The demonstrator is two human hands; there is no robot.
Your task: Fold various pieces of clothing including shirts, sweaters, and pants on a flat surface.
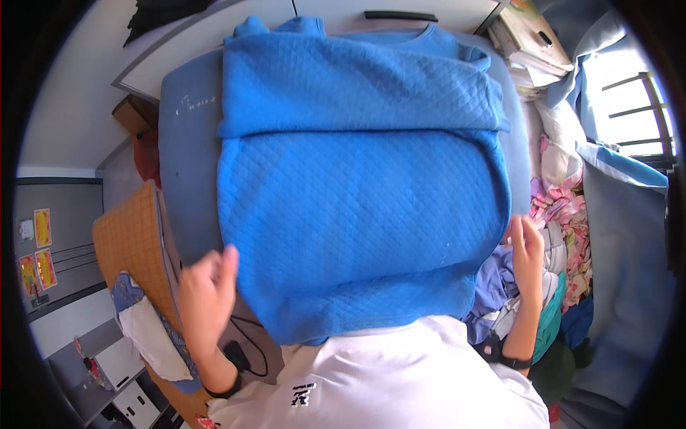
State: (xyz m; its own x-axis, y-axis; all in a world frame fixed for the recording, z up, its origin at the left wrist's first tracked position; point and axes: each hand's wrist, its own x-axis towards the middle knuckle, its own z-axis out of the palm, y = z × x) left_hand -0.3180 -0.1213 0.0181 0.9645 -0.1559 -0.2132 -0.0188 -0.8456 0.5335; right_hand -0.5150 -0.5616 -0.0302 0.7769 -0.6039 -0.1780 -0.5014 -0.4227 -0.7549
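Observation:
A blue quilted pullover (359,198) lies spread before me, its neckline at the far end and a wide folded layer across its upper part. Its near end bunches in a fold against my white shirt. Under it is a blue-grey padded surface (190,134) bearing writing. My left hand (206,300), fingers curled and thumb up, is at the garment's lower left edge. At the right edge, a little farther from me, is my right hand (525,252), its fingers bent inward. Whether either hand pinches the fabric cannot be made out.
White drawers (343,13) with a dark handle border the far side. Rumpled clothes (563,214) lie along the right, near a curtain (627,257) and a barred window. At left are a folded tan mat (131,236) with cloths on it, and a black cable (265,359) with an adapter.

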